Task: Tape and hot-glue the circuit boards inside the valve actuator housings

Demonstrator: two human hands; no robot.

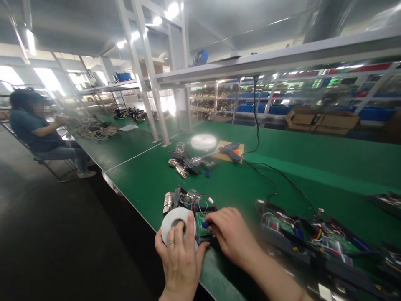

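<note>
My left hand (181,248) is closed around a white ring-shaped disc (171,217) at the front edge of the bench, its fingers across the ring and its thumb by a black housing. Beside the ring, a green circuit board (200,218) sits in that housing, with red, yellow and other thin wires above it. The thumb and fingertips of my right hand (230,234) pinch a small blue part (205,224) at the board. A silver metal fitting (168,202) and a clear plastic piece (192,195) stand behind the ring.
Farther back lie another unit with metal fittings (181,169), a white round object (203,142) and a blue glue gun (230,151) on cardboard. Opened black housings (313,238) with wires fill the right. A black cable (256,113) hangs from the shelf. A person (37,129) sits at left.
</note>
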